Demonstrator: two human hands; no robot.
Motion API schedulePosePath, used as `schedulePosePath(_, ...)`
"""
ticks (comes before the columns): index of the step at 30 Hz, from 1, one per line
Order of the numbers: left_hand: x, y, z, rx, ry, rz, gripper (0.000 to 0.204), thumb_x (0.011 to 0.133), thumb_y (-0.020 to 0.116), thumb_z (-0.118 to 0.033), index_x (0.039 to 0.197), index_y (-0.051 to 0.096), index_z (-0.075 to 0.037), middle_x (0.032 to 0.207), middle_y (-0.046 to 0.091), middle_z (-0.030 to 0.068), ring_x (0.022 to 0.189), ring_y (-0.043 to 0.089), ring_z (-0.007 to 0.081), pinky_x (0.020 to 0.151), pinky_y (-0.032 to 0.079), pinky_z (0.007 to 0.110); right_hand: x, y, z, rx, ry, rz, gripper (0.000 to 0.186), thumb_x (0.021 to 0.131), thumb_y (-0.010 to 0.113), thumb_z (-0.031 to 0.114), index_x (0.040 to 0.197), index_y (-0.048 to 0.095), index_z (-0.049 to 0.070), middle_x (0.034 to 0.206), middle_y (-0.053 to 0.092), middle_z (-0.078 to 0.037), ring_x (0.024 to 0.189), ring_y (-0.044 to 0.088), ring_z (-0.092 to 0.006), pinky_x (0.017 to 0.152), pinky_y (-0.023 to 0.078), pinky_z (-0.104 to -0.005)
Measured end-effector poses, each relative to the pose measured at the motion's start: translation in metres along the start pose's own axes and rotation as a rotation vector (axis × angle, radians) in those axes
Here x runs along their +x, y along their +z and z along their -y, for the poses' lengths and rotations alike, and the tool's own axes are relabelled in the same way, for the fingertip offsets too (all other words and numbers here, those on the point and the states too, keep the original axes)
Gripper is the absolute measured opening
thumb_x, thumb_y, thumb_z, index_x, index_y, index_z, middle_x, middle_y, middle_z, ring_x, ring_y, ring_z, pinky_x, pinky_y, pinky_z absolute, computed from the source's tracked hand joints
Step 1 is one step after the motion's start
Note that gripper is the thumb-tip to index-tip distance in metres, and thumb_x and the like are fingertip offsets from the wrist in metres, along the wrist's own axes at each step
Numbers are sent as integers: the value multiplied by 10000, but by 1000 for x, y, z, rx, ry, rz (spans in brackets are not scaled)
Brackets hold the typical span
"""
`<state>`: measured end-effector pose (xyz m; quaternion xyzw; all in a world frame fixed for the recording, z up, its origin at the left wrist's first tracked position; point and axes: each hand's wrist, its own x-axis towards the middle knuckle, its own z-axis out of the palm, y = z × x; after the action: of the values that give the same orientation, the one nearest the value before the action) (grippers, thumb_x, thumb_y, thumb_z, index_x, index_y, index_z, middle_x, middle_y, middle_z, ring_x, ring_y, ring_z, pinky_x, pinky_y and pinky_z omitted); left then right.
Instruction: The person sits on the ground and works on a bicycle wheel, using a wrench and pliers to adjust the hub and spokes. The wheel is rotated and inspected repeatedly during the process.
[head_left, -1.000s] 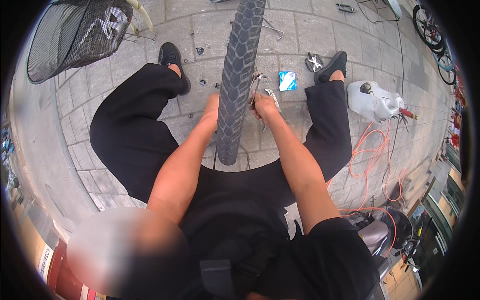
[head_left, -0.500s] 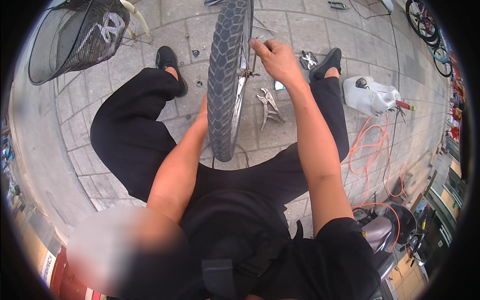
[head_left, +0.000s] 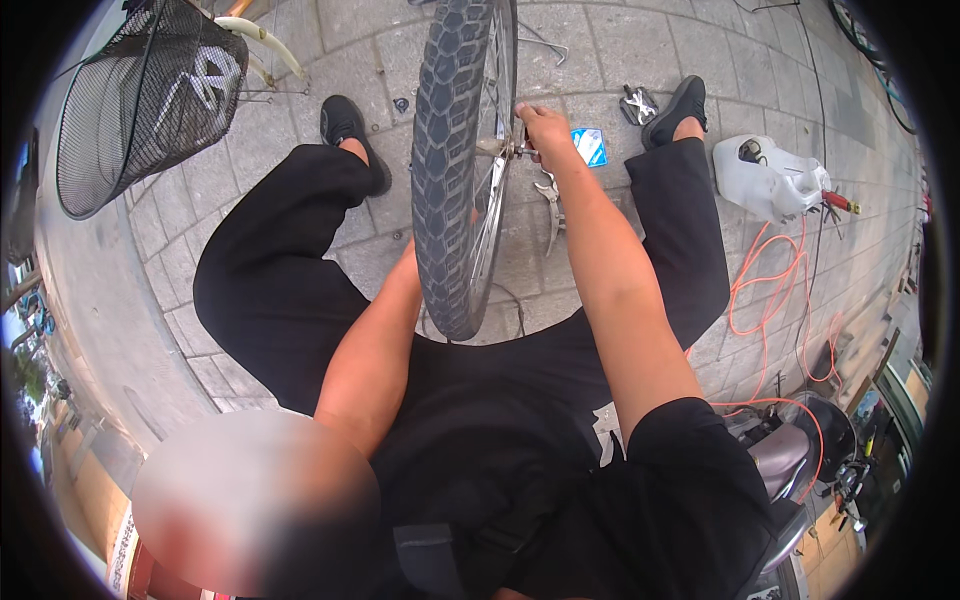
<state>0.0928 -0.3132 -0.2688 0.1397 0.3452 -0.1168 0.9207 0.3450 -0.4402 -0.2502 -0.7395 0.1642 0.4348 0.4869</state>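
Grey paving [head_left: 640,45] backs the bicycle wheel [head_left: 445,170], left of the right fingers [head_left: 527,110] (grip unclear).

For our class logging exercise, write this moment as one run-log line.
right hand: at wheel axle | left hand: hidden behind bicycle tire | locking pliers: on paving

Dk-gry hex-patt. tyre [head_left: 447,190], wht jug [head_left: 772,185]

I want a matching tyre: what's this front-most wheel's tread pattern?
The tyre is dark grey with a blocky, honeycomb-like pattern, best seen in the head view.
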Motion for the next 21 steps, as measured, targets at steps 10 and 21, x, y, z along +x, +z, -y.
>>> schedulePosePath(10,10,32,-14,-398,-191,-62,227,1071,534,-268,1073,684,-99,915,690,35,786,663,154,679,559,302,10,-14,4,397,58,-10,263,957,678,224,960,617,-32,789,642,-115,609,618,-224,498,471,-391)
schedulePosePath(21,-6,32,-1,1255,346,-367,268,943,645,-144,1161,587,1,733,640,92,584,657,227,548,530,358,-2,-44,-25,230,118,-304,193,926,602,150,912,633,-39,715,600,-151,492,547,-225,418,434,-388)
